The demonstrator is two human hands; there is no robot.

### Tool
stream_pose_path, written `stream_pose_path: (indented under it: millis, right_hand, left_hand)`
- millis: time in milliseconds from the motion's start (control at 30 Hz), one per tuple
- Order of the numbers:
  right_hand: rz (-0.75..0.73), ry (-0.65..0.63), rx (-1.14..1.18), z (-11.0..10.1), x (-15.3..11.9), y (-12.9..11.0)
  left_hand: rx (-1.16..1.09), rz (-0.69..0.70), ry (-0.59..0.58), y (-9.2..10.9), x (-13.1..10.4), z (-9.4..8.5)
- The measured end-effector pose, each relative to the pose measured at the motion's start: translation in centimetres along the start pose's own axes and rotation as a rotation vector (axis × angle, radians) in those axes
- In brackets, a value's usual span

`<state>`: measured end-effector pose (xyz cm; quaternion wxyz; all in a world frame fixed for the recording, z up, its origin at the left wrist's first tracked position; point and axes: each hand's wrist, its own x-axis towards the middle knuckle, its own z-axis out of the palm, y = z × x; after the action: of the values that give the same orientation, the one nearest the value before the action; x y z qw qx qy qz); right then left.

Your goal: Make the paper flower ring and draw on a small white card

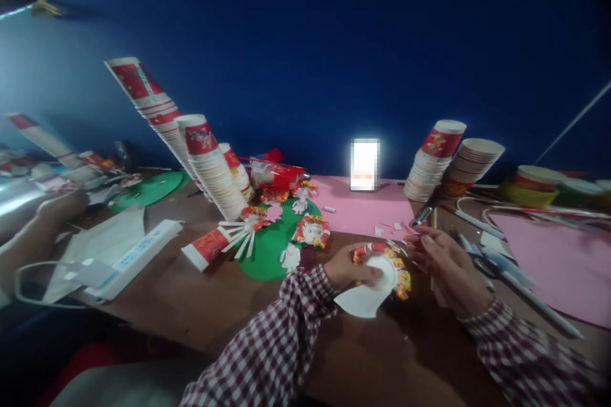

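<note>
My left hand (pixel 351 268) grips a cut paper cup (pixel 365 302). Its white bottom and a white flap of its wall show, and red and yellow strips curl around the rim. To the right of the cup is my right hand (pixel 446 264), thumb and fingers pinched together. A small dark, shiny stick-like object (pixel 422 216) shows at those fingertips, with a bit of pink paper beside it; I cannot tell which is held. Beyond my left hand, a curled paper-cup wreath (pixel 313 231) and a white paper cutout figure (pixel 290 258) lie on a green sheet (pixel 260 262).
Leaning stacks of paper cups stand at the left (pixel 212 168) and right (pixel 432 162). A lit phone screen (pixel 365 165) is propped behind a pink sheet (pixel 353 206). Scissors (pixel 484 265) lie at right; a power strip (pixel 138 261) at left. Another person's arm (pixel 38 229) is far left.
</note>
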<state>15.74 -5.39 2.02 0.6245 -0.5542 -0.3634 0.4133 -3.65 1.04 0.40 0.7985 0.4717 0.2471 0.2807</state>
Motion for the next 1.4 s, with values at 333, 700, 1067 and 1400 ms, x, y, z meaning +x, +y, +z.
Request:
stream_pose_path:
  millis: [333,700,1067,1400]
  right_hand:
    - [-0.030,-0.206,-0.249,5.8,5.1,-4.4]
    - [-0.051,-0.355,-0.547,13.2,15.4,-1.1]
    - [-0.022,-0.444,-0.886,16.8,21.1,1.4]
    - [-0.177,-0.423,-1.112,20.3,22.3,1.2]
  left_hand:
    - [0.239,-0.161,-0.406,0.8,0.7,-1.1]
    - [0.247,-0.248,-0.639,1.6,0.2,-1.0]
    - [0.195,-0.183,-0.608,0.4,-0.6,0.6]
    - [0.157,-0.298,-0.693,-3.1,0.9,-0.6]
